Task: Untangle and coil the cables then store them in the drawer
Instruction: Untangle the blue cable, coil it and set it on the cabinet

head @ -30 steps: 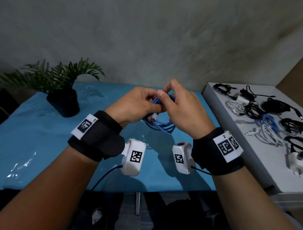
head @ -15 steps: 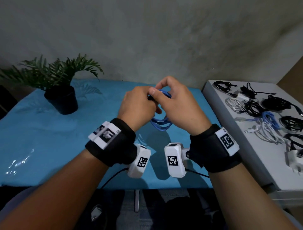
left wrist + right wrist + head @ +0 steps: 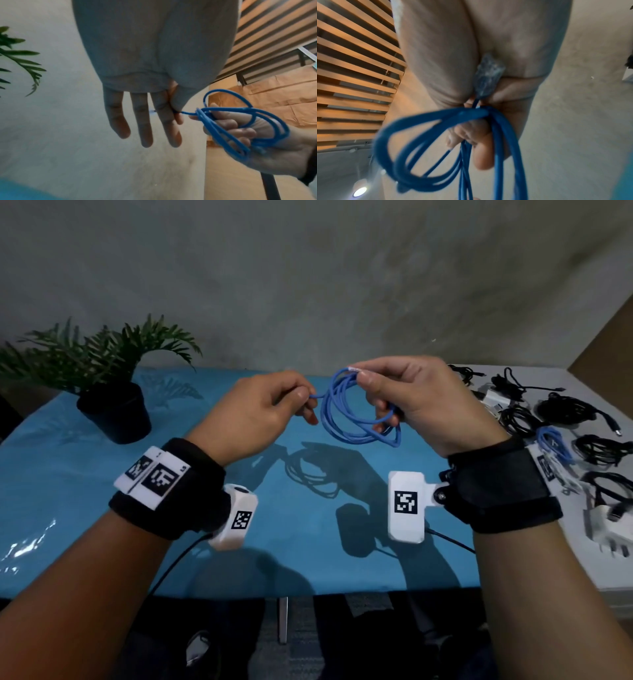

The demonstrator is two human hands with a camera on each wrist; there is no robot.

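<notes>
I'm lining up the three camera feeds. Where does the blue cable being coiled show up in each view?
Head: blue cable at upper centre, loops hanging between both hands above the blue table.
Left wrist: right of centre, loops around the right hand's fingers.
Right wrist: lower centre, blurred loops filling the foreground.
Shared landmark: the right hand gripping the coil, seen in all three.

plant (image 3: 113, 392) — table (image 3: 68, 481) left | cables (image 3: 575, 419) — cabinet (image 3: 589, 573) right

A mottled grey plaster wall (image 3: 308, 268) rises behind the blue-covered counter (image 3: 68, 491). A potted fern (image 3: 113, 392) stands at its far left — a white cabinet top (image 3: 582, 559) adjoins on the right. Wooden slats (image 3: 351, 67) and a round ceiling lamp (image 3: 359, 191) overhead.
</notes>
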